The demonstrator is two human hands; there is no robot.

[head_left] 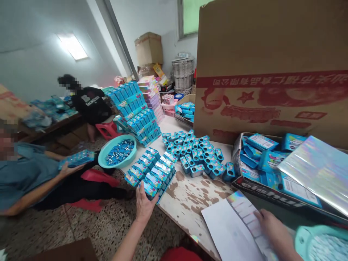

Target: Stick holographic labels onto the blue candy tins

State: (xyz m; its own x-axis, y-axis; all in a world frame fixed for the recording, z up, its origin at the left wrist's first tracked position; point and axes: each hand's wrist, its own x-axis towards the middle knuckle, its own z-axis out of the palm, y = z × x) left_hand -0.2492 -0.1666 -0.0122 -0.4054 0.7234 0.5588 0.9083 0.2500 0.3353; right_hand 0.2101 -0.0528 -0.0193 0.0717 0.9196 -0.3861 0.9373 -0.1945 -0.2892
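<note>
My left hand (145,206) is at the near corner of a display tray (168,185) filled with rows of small blue tins, its fingers and thumb around the nearest tin (150,189). The tray stands at the table's left edge. My right hand (274,230) holds the right edge of a sheet of shiny rainbow stickers (243,206) with a white part. The fingertips there are partly blurred. Many loose blue tins (197,170) with dark round windows stand in a cluster behind the tray.
An open carton (236,177) of blue packets is at right, with a silvery sheet (320,174) on it. A big cardboard box (269,72) rises behind. Stacked trays (133,108) and a turquoise basin (102,156) are at left. A seated co-worker (27,177) holds a blue pack.
</note>
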